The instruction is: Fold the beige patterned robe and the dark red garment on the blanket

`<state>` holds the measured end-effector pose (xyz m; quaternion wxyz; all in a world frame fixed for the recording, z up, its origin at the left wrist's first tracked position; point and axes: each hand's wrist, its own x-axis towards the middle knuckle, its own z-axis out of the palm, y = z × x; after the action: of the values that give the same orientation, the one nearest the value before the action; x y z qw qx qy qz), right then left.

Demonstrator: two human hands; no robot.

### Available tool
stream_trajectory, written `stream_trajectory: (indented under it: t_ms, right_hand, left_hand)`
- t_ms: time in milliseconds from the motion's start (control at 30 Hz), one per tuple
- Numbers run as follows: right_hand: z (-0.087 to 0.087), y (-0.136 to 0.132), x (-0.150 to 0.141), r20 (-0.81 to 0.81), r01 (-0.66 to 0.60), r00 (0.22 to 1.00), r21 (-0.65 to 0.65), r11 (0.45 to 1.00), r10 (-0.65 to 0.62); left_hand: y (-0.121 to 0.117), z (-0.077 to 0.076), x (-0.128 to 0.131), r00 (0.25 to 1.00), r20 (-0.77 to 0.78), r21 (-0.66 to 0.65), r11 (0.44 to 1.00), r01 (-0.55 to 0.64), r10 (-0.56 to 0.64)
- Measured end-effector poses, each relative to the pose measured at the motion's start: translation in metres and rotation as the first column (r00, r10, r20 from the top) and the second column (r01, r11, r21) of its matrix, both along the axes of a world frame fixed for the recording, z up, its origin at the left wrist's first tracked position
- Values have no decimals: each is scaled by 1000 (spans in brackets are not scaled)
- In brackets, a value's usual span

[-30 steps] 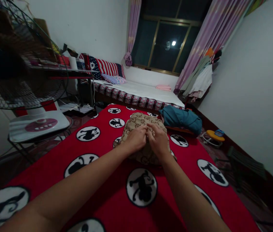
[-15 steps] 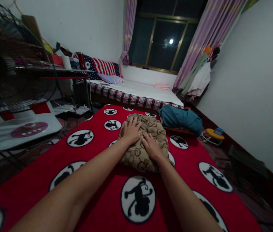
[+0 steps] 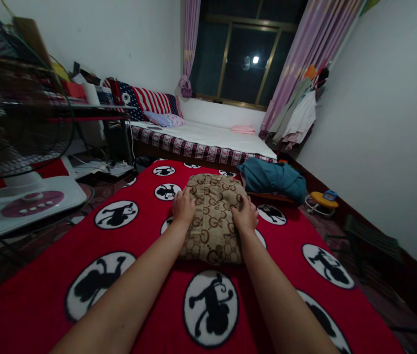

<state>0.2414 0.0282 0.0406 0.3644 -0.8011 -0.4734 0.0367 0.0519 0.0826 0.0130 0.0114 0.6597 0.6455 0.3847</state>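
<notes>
A beige garment (image 3: 214,221) with a brown letter pattern lies folded into a compact block on a red blanket (image 3: 284,250) printed with black figures in white circles. It looks like a jacket, with a strip down its middle. My left hand (image 3: 184,206) grips its left side, fingers curled at the edge. On the opposite side my right hand (image 3: 245,215) holds the right edge, thumb on top and fingers bent over the side. The underside of the garment is hidden.
A rolled teal cloth bundle (image 3: 273,179) rests at the blanket's far right corner. Beyond stands a bed (image 3: 208,130) with a white top. A fan (image 3: 27,196) is close on the left, before a cluttered desk (image 3: 98,105). A yellow stool (image 3: 322,200) is at right.
Both hands have moved from lying flat on top of the garment outward to its two sides. The garment now looks flatter and squarer. The view has shifted slightly.
</notes>
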Motion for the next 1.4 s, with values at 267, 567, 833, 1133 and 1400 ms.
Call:
stream_trajectory:
  t_ms: [267,567,833,1133,1400]
  right_hand:
    - [-11,3,-14,172,-15,985,48,999,6]
    - [-16,7,-18,308,-228,917,-114,967,253]
    - [-18,9,-16,276,-221,928,-136,966,251]
    - [-19,10,-15,249,-227,935,-132,965,254]
    - [-19,10,-15,245,-233,935,-120,965,256]
  left_hand:
    - [-4,5,0,998,53,141,989,-36,29]
    - [-7,-2,11,949,-157,-62,962,268,-274]
    - [-6,-3,10,947,-160,-132,956,261,-280]
    - [-5,-3,9,940,-185,-137,955,263,-285]
    - [-4,-3,9,941,-173,-145,953,266,-289]
